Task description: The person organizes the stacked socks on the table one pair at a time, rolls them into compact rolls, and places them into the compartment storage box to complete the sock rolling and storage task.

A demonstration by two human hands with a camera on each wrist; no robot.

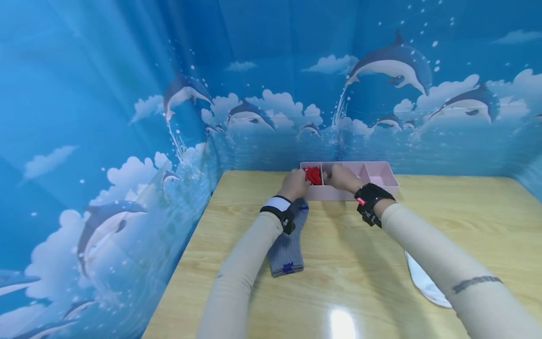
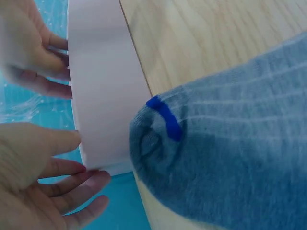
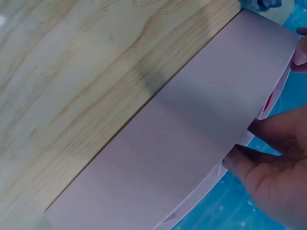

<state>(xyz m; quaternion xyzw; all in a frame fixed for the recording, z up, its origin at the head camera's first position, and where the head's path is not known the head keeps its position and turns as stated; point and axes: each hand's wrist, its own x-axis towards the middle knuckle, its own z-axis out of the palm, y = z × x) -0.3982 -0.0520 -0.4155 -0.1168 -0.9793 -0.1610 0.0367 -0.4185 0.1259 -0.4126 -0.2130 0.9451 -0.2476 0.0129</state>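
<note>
Left hand loose against pink box, right hand reaching in, can't tell if gripping; red strap label unreadable.

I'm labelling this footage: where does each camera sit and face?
Head: head-worn, facing forward, down at the pink box and table; left hand, right hand, sleeves show.
Left wrist: wrist-worn, facing the box and grey sock; both hands show.
Right wrist: wrist-worn, facing the box's outer side; right hand, part of the left show.
Both wrist views share box and table.

Head view looks forward and down from above; wrist views, up close, share the pink box
</note>
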